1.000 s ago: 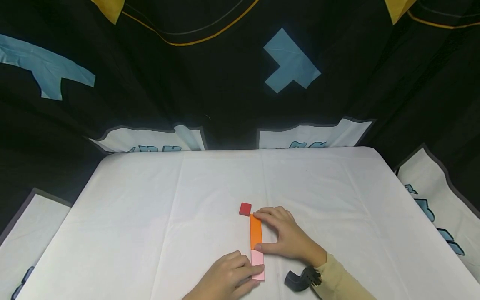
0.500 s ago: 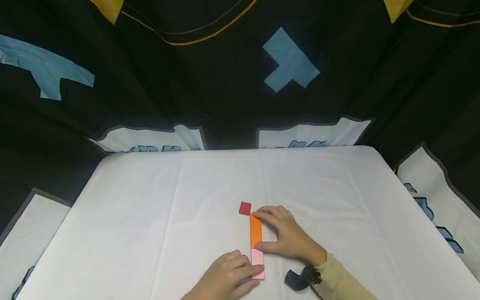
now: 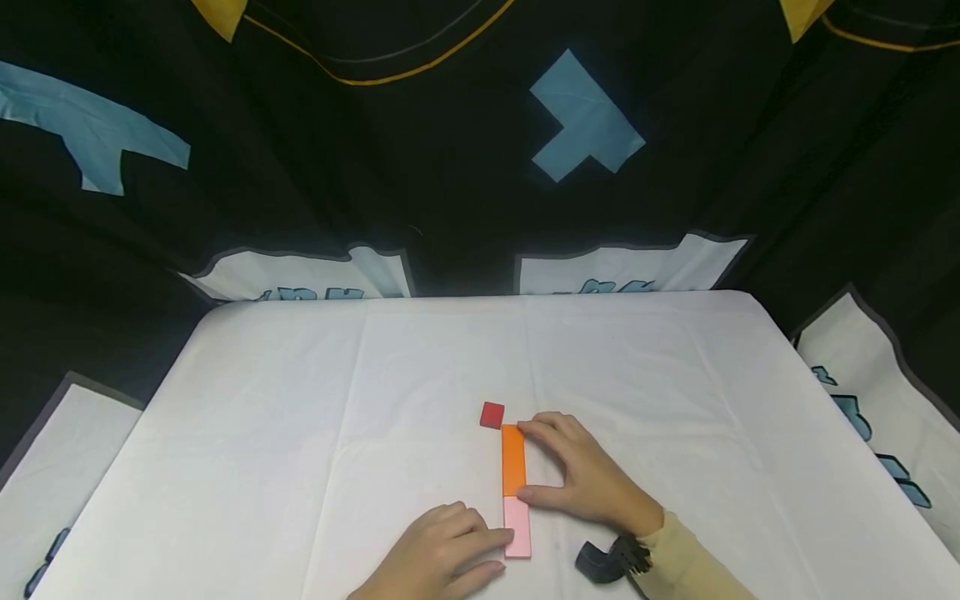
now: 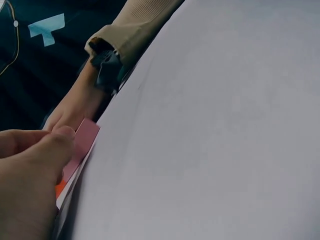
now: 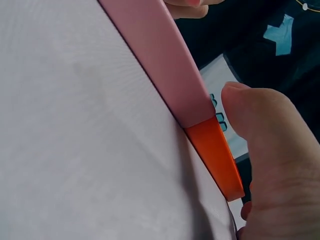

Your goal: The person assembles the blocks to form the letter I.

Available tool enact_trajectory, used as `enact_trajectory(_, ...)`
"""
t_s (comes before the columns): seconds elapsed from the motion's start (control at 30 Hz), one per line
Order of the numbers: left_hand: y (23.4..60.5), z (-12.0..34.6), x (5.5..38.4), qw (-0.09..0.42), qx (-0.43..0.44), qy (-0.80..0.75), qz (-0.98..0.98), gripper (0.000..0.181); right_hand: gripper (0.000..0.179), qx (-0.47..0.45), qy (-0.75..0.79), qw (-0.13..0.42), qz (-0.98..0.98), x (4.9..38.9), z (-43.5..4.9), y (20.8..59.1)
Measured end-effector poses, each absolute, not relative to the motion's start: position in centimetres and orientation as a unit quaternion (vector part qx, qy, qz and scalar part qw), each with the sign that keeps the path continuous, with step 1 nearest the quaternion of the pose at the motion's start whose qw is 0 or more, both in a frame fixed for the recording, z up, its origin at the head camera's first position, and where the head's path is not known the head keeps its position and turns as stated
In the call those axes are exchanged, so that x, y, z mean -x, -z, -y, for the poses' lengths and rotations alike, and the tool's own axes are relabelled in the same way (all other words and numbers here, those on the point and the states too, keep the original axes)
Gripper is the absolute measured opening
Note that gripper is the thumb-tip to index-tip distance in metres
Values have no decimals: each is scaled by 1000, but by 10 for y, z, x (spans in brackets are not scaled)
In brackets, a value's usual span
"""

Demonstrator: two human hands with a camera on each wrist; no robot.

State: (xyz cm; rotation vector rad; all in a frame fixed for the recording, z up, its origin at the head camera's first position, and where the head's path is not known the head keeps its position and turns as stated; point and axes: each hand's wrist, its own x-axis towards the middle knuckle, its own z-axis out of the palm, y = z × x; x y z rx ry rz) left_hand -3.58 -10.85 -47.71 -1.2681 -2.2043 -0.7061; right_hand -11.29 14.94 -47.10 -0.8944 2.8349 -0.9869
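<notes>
1. A white cloth-covered table (image 3: pixel 405 375), its far corners rounded at eleven and one o'clock, faint straight creases running from its far edge.
2. On it, a smooth orange rectangular bar (image 3: pixel 513 460) lies flat, long axis roughly twelve to six.
3. A smooth pink rectangular bar (image 3: pixel 517 527) lies flat at its six o'clock, touching end to end.
4. A small red square block (image 3: pixel 492 415) sits just beside, at the orange bar's eleven o'clock.

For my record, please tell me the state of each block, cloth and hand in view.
Pink rectangular block, lying flat
Orange rectangular block, end against pink block
Red square block, lying near orange block's corner
Left hand, one finger over pink block
Right hand, thumb and finger spread beside orange block
White tablecloth, creased
Black patterned cloth, hanging
</notes>
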Motion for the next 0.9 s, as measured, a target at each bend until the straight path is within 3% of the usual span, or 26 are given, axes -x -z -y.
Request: enact_trajectory(0.9, 471, 144, 45, 220, 325, 286, 874, 32, 85, 311, 287, -33, -905, 98, -151, 472)
